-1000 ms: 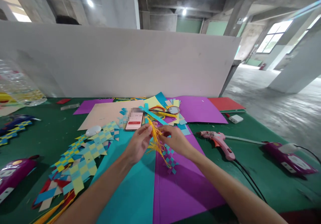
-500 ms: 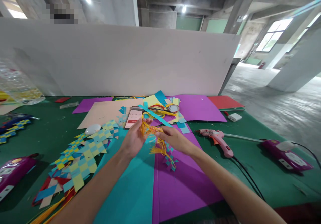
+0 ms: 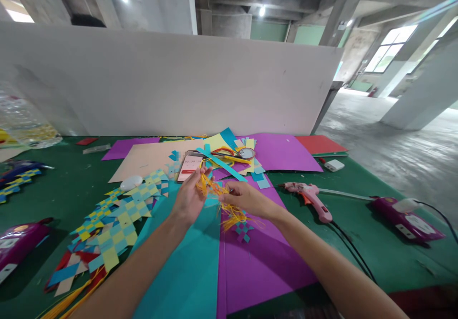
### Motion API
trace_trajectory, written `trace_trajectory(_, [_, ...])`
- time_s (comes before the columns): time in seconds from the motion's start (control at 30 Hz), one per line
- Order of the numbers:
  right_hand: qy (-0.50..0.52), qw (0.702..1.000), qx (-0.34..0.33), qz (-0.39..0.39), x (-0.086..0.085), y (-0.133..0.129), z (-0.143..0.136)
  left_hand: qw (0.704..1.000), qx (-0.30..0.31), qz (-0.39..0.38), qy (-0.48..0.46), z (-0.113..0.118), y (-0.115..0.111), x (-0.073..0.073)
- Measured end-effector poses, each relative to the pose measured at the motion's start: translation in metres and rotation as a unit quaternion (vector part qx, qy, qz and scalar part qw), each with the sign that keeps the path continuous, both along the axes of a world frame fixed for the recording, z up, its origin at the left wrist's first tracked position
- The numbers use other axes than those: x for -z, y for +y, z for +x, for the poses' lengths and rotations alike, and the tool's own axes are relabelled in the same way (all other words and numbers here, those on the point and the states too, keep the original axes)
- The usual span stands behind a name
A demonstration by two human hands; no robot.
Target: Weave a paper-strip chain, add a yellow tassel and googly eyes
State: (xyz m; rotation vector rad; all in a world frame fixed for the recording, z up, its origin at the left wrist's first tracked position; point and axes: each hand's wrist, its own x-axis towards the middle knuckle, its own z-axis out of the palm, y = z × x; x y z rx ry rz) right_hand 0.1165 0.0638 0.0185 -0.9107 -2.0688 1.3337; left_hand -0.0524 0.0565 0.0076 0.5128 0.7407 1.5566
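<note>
Between my hands stretches a yellow-orange tassel [image 3: 231, 210], its loose threads hanging over the purple sheet. My left hand [image 3: 191, 197] pinches one end of the threads with the fingers curled upward. My right hand [image 3: 243, 197] grips the tassel farther along, thumb and fingers together. Below the threads, a small woven teal and purple paper piece [image 3: 243, 232] lies on the purple sheet [image 3: 265, 271]. A teal sheet [image 3: 179, 271] is under my left forearm. Just behind my left hand lies a phone [image 3: 189, 165] showing a timer.
To the left are woven yellow and blue paper strips [image 3: 121, 226], a white computer mouse [image 3: 131, 183] and a purple power strip [image 3: 21, 245]. A pink glue gun [image 3: 311, 197] with its cord lies right, near another power strip [image 3: 408, 221]. Scissors [image 3: 232, 156] lie among paper scraps behind.
My right hand has shifted slightly left and down along the tassel, and the hanging threads have swung and bunched up below it. My left hand has moved slightly left.
</note>
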Motion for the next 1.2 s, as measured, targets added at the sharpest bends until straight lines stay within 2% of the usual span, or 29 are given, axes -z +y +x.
trace_trajectory(0.3, [-0.038,0.999,-0.023,0.009,-0.005,-0.002,0.000,0.999,-0.038,-0.034,-0.003,0.004,-0.002,-0.005])
trace_trajectory(0.4, [-0.042,0.999,-0.023,0.014,-0.010,-0.007,-0.002,0.999,-0.027,-0.040,0.001,0.004,-0.002,-0.005])
trace_trajectory(0.5, [-0.063,0.997,-0.005,0.053,-0.013,-0.012,-0.004,0.999,-0.012,-0.044,0.009,0.003,-0.001,-0.003])
trace_trajectory(0.9, [-0.048,0.993,-0.018,0.108,-0.008,-0.020,-0.012,0.999,-0.005,-0.051,0.017,0.002,0.001,0.001])
trace_trajectory(1.03, [-0.037,0.997,-0.012,0.073,-0.010,-0.020,-0.010,0.999,-0.005,-0.029,0.014,0.001,0.001,-0.001])
trace_trajectory(1.2, [-0.060,0.998,-0.021,-0.011,-0.007,-0.006,0.003,0.997,0.004,0.051,0.059,0.001,-0.001,-0.002])
